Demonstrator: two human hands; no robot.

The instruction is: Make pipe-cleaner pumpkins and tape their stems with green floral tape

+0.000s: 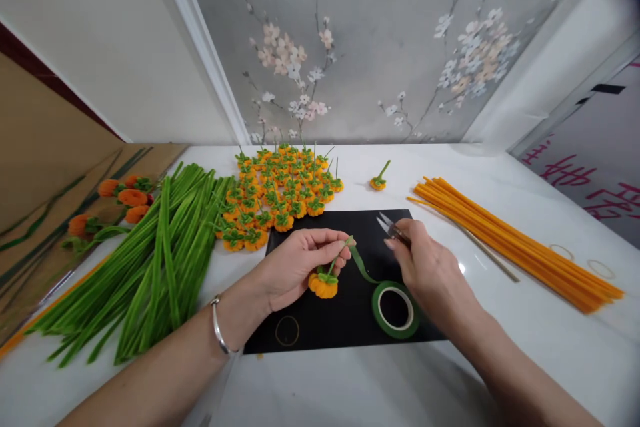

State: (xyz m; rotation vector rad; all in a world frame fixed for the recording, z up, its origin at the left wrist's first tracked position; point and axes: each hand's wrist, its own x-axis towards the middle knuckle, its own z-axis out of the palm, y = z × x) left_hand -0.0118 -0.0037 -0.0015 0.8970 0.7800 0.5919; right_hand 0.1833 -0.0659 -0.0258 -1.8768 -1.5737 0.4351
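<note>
My left hand [313, 259] pinches the short green stem of an orange pipe-cleaner flower [323, 284], whose head hangs downward. Green floral tape [361, 264] runs from the stem tip at my fingers to its roll [395, 310], which lies on a black mat [340, 330]. In my right hand [425, 260] is a small pair of scissors [393, 228], blades pointing up and left, apart from the tape. My palm hides most of the handles.
Many finished orange flowers [280, 187] stand clustered behind the mat; one single flower [379, 182] lies apart. Green pipe cleaners [155, 260] are heaped at left, orange pipe cleaners [515, 240] at right. Darker orange flowers [133, 197] lie far left. A rubber band [287, 331] rests on the mat.
</note>
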